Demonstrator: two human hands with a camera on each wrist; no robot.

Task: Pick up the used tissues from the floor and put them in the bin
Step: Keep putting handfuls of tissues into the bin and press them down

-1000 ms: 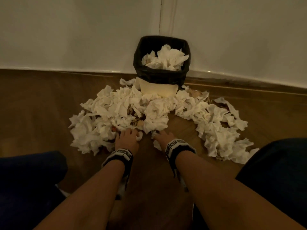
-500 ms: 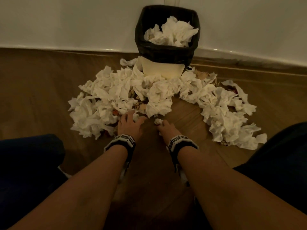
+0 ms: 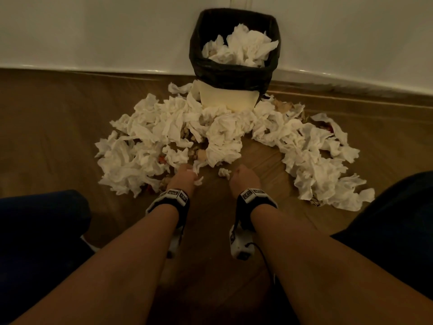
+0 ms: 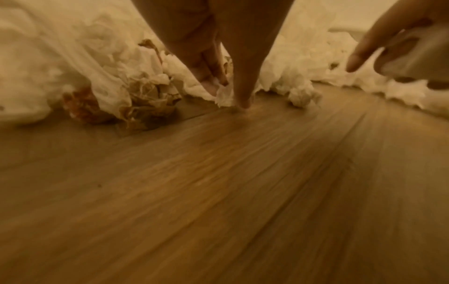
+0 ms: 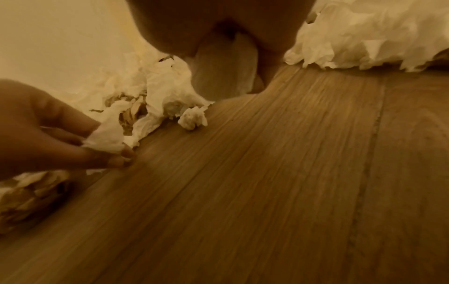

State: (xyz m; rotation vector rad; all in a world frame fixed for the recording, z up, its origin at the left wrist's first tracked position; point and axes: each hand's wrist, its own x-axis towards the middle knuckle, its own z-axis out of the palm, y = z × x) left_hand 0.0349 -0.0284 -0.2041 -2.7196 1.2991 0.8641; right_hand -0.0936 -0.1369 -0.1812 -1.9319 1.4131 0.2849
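The used tissues [image 3: 225, 134] lie crumpled in a wide heap on the wooden floor [image 3: 58, 127], spread around the base of the bin [image 3: 234, 69], which stands against the wall [image 3: 93, 31] and already holds more tissue. At the heap's near edge the left hand [image 3: 181, 180] is curled, pinching a white scrap of tissue [image 5: 107, 136] between thumb and fingers. The right hand [image 3: 244, 179] is closed around a wad of tissue [image 5: 223, 71]. 1 small ball [image 3: 224, 172] sits loose on the floor between both hands.
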